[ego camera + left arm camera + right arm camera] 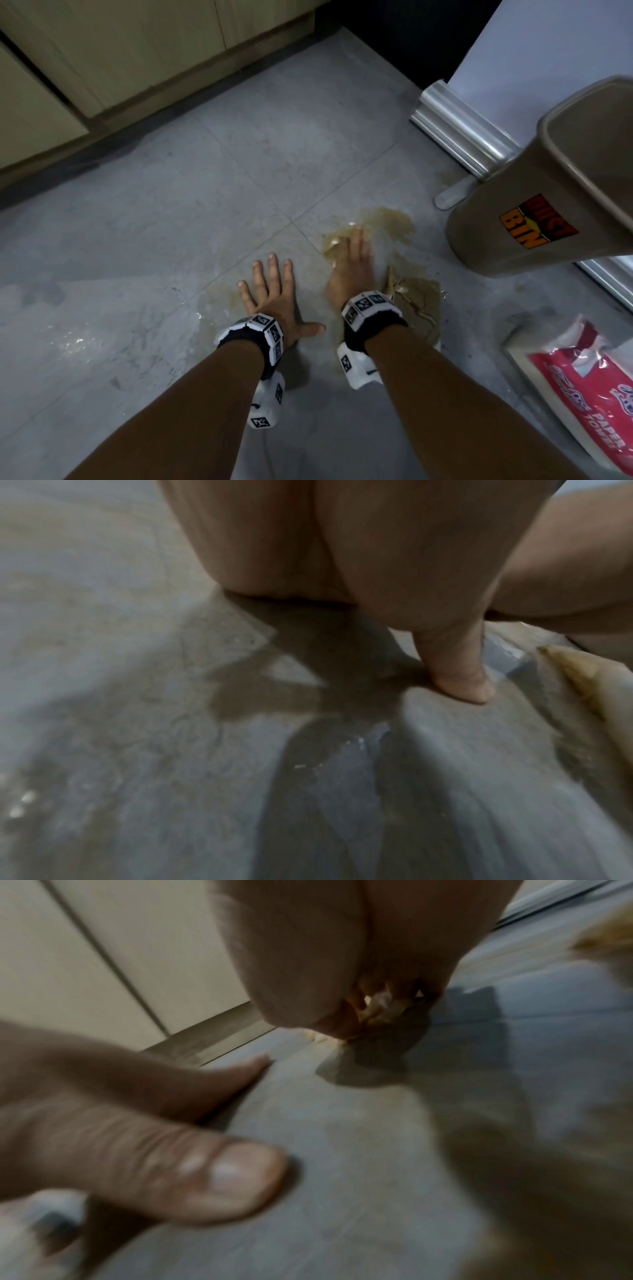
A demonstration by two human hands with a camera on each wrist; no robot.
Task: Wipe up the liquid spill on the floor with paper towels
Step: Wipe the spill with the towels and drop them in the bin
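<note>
A brownish liquid spill (388, 219) spreads over the grey floor tiles (171, 240). My right hand (352, 260) lies flat with straight fingers on a soaked brown paper towel (333, 244) at the spill's near edge. In the right wrist view the towel (378, 1007) shows crumpled under the fingertips. A second soaked towel (419, 301) lies on the floor just right of that wrist, also seen in the left wrist view as a wet towel (582, 693). My left hand (274, 294) rests palm down beside it, fingers spread, holding nothing; its thumb (462, 677) touches the wet floor.
A tan dust bin (548, 192) stands close at the right of the spill. A red pack of paper towels (582, 394) lies at the lower right. Wooden cabinets (137, 51) run along the far left; a metal-trimmed appliance (462, 126) stands behind the bin. Wet streaks (75, 342) glisten at left.
</note>
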